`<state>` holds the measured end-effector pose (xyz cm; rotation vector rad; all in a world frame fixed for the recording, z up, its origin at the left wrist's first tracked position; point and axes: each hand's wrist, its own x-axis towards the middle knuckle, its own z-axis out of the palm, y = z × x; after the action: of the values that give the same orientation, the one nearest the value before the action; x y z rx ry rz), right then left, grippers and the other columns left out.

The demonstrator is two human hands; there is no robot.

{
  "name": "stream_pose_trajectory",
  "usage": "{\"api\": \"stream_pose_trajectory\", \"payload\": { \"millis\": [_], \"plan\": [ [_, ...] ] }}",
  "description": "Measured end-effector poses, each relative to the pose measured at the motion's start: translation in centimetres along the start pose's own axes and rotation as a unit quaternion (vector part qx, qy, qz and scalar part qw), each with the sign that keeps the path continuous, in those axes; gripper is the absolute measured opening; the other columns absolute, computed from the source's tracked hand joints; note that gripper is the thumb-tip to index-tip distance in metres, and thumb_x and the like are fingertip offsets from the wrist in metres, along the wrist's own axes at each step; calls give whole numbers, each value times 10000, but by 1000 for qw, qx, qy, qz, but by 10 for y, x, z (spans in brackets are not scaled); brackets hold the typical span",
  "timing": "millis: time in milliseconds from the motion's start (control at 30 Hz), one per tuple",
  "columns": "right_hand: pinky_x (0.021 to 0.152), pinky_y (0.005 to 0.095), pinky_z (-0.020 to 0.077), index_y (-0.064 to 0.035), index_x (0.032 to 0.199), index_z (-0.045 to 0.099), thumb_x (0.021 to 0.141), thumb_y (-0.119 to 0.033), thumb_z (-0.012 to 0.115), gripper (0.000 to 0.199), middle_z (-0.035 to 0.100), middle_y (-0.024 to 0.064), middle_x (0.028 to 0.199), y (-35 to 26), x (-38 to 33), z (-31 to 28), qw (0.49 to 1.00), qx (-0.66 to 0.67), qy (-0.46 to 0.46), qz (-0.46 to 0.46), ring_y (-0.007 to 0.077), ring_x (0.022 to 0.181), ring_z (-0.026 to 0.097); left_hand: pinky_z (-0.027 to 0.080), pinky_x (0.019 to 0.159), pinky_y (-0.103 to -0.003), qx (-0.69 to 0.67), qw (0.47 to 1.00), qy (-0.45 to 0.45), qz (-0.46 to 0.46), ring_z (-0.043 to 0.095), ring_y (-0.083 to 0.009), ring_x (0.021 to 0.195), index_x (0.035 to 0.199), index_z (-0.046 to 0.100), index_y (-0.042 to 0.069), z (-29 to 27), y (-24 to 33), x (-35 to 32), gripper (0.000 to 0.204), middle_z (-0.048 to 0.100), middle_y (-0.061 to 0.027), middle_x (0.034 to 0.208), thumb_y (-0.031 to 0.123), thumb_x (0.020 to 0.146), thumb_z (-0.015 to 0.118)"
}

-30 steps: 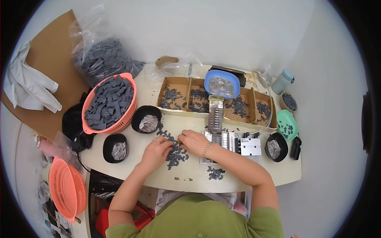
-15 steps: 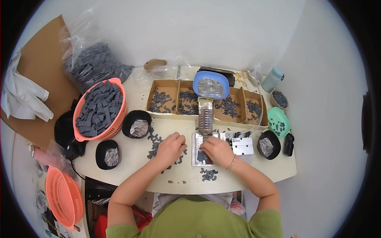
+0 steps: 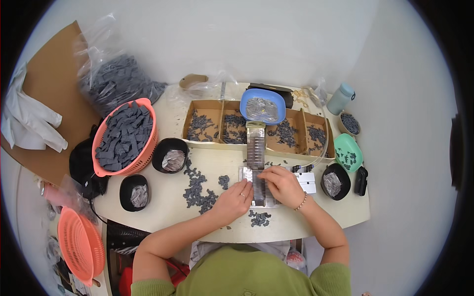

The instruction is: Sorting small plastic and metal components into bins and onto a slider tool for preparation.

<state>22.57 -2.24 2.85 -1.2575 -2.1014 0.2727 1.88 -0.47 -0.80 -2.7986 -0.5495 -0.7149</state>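
Note:
My left hand (image 3: 235, 199) rests against the left side of a metal fixture (image 3: 273, 198), fingers stretched out and close together, tips at its edge. On the fixture's left part lies a dark, see-through strip (image 3: 258, 196), in line with the clear slotted piece (image 3: 256, 145) behind it. At the strip's right edge, my right hand (image 3: 282, 186) is closed with thumb and fingers bent together; what they hold, if anything, is hidden. Small grey parts (image 3: 200, 197) lie scattered left of my left hand, with a small cluster (image 3: 259, 218) in front of the fixture.
Behind stands a divided cardboard tray (image 3: 212, 143) of grey parts, a blue bowl (image 3: 244, 109) over it. Black bowls (image 3: 157, 153) with clear pieces stand on both sides. Further left is a pink basket (image 3: 150, 145) of grey pieces; at right, a green bowl (image 3: 354, 144) and a bottle (image 3: 339, 101).
My left hand has moved right from the loose grey parts to the fixture. My right hand has shifted slightly right. The dark see-through strip now lies over the row of grey parts on the fixture.

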Motion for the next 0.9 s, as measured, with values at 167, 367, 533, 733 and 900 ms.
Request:
{"api": "stream_pose_trajectory", "payload": {
  "millis": [167,367,533,733,900],
  "plan": [
    [743,363,509,-59,955,670,784,-25,606,186,639,92,888,-3,35,25,999,10,-31,-36,282,835,616,474,914,-387,-20,1000,-12,1,570,-279,1121,1102,606,-12,-11,-7,-7,355,588,-184,1184,86,766,546],
    [759,394,505,-75,875,656,770,-160,661,135,652,85,849,0,74,61,983,-30,-177,-26,285,871,623,477,827,-385,-102,993,-25,-57,587,-270,1011,987,629,21,-12,-19,-23,241,613,-130,1060,84,757,592],
    [731,405,507,-88,854,630,775,-163,662,114,643,93,823,-1,75,71,979,-68,-188,-33,292,860,625,474,722,-383,-149,957,39,-245,579,-303,842,870,630,27,-14,-58,-24,133,601,-108,857,-1,742,647],
    [724,410,502,-92,879,629,808,-140,622,86,633,98,866,-3,57,34,994,-8,-94,57,303,836,624,480,760,-374,-219,940,-23,-262,576,-279,863,847,651,43,0,-73,-25,70,581,-97,855,55,779,648],
    [730,374,508,-64,908,655,777,4,587,163,581,100,923,13,26,5,991,17,-113,67,285,827,607,492,718,-335,-306,884,-4,-354,598,-247,798,913,658,34,-14,-64,-10,115,567,-98,879,-7,829,591]
  ]
}}
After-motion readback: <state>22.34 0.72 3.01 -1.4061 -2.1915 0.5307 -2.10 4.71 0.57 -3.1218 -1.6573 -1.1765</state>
